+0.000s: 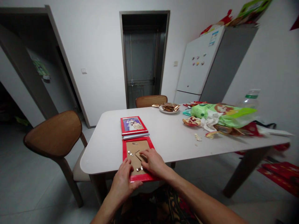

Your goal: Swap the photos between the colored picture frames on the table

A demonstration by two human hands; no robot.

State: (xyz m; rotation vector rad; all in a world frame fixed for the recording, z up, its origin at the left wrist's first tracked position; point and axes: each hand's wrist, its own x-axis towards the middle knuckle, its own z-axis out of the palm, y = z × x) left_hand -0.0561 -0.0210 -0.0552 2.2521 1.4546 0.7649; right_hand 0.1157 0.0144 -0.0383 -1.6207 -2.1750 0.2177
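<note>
A red picture frame [125, 145] lies face down at the table's front edge, its brown backing board [132, 149] upward with several small metal clips and a thin slit on it. My left hand [123, 177] grips the frame's lower left corner, thumb along the near edge and fingers at the left side. On the right half of the backing rests my right hand [153, 161], fingers bent; whether anything is between them is too small to tell. Beyond it, a second red frame with a photo [133, 124] lies face up on other frames.
The white table [105, 140] bears a plate of wrapped snacks [169, 108], an opened pomegranate [191, 121], crumpled tissue [209, 122] and a green bag [224, 113]. Wooden chairs stand at the left [56, 133] and far side [151, 101]. A fridge [201, 62] is behind.
</note>
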